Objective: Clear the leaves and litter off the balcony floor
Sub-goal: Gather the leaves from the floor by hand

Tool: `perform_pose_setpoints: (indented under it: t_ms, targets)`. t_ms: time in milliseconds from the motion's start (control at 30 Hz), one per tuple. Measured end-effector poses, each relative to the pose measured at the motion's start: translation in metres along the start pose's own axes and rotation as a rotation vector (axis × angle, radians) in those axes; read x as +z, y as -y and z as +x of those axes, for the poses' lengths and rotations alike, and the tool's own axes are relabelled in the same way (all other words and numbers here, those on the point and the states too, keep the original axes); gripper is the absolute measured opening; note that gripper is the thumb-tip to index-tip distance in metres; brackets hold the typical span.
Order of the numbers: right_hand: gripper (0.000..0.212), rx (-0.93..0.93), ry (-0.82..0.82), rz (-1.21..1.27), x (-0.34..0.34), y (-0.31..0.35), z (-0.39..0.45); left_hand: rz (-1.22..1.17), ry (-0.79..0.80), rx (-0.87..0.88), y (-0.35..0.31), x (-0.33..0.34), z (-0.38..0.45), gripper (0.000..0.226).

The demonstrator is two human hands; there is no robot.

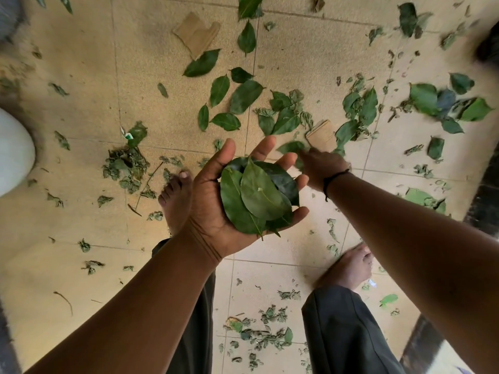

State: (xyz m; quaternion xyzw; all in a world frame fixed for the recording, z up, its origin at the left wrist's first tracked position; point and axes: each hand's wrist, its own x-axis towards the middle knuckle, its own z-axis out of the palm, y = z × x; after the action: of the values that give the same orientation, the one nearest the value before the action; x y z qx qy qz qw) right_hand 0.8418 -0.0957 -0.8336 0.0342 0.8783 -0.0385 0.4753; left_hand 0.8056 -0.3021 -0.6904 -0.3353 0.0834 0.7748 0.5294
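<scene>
Tan tiled balcony floor (67, 76), seen from above, strewn with green leaves and dry crumpled scraps.

Centre of view: left hand (232, 193), palm up, fingers loosely cupped, cradling a small stack of glossy green leaves (256, 198). Just beyond and to its right: right hand (321, 166), back up, reaching down toward the floor, blurred; a leaf (291, 147) at its fingertips, though whether pinched or only touched cannot be told. Thin dark band (333, 178) around that wrist.

Past the hands: a loose cluster of whole leaves (243, 95) lying flat on the tiles, more bunched off to the right (432, 103). Two torn pieces of cardboard, one near the top (195, 33), one just beyond the right hand (322, 133). Clump of shrivelled leaf bits (125, 166) at left, another near the bottom (267, 333).

Below the arms: two bare feet, left (175, 201) and right (348, 265), and dark trouser legs (343, 333). White rounded object (13, 152) at the left edge, mostly out of view.
</scene>
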Motion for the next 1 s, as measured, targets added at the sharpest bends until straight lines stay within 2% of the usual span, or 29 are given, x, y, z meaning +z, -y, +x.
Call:
perform_pose_setpoints:
  t_ms: [67, 133, 233, 300, 467, 567, 633, 833, 900, 1000]
  targets:
    - [0.059, -0.041, 0.048, 0.02, 0.006, 0.005, -0.011, -0.001, -0.004, 0.01, -0.004, 0.001, -0.001, 0.049]
    - [0.051, -0.047, -0.01, 0.143, 0.009, 0.007, -0.015, -0.013, -0.008, 0.026, -0.009, 0.001, -0.002, 0.048]
    - [0.037, 0.126, -0.162, 0.462, 0.01, 0.004, -0.011, -0.038, -0.014, 0.055, -0.014, 0.001, -0.005, 0.048]
    - [0.035, 0.206, -0.198, 0.536, 0.008, 0.002, -0.006, -0.036, -0.025, 0.068, -0.016, 0.0, -0.008, 0.047]
    - [0.051, 0.053, -0.167, 0.227, 0.01, 0.019, 0.006, -0.019, -0.056, 0.094, -0.021, -0.004, -0.015, 0.046]
    - [0.045, 0.002, -0.195, 0.076, 0.011, 0.032, 0.014, -0.018, -0.057, 0.089, -0.024, -0.005, -0.019, 0.046]
    - [0.04, 0.039, -0.167, 0.109, 0.009, 0.036, 0.019, -0.011, -0.063, 0.086, -0.025, -0.005, -0.019, 0.046]
    - [0.025, 0.15, -0.027, 0.517, -0.005, 0.027, 0.016, 0.012, -0.064, 0.094, -0.023, 0.003, -0.021, 0.046]
    - [0.02, 0.172, -0.049, 0.711, -0.015, 0.017, 0.005, 0.009, -0.049, 0.102, -0.018, 0.006, -0.023, 0.045]
    - [0.028, 0.222, -0.101, 0.98, -0.041, 0.003, -0.027, -0.002, -0.049, 0.118, -0.008, 0.01, -0.022, 0.044]
